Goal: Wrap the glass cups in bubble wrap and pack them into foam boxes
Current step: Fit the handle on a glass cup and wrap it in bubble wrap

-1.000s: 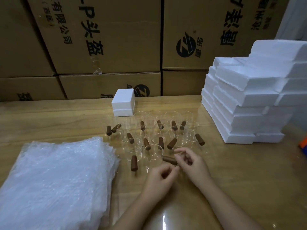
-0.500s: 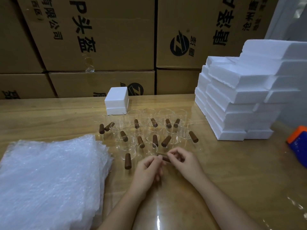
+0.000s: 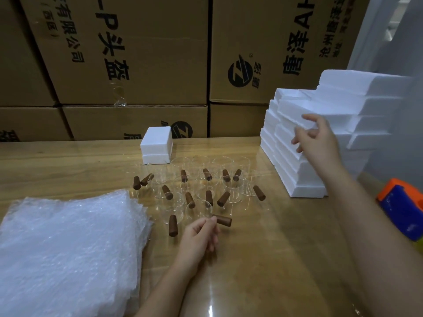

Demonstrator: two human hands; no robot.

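Note:
Several clear glass cups (image 3: pixel 231 193) with brown wooden handles stand grouped mid-table. My left hand (image 3: pixel 201 234) lies at the nearest cup (image 3: pixel 198 210), its curled fingertips pinching the inner end of that cup's brown handle (image 3: pixel 223 220). My right hand (image 3: pixel 318 143) is raised against the tall stack of white foam boxes (image 3: pixel 304 184) on the right, fingers spread at the front edge of an upper box, thumb above it. A thick pile of bubble wrap sheets (image 3: pixel 68 248) lies at the front left.
One closed white foam box (image 3: pixel 156 145) stands behind the cups. Large printed cardboard cartons (image 3: pixel 137 65) wall off the back of the wooden table (image 3: pixel 263 259). An orange and blue object (image 3: pixel 402 209) lies at the right edge.
My right hand has let go of the nearest cup's handle and moved up and right to the foam stack. My left hand stays at the handle. The view has shifted slightly right.

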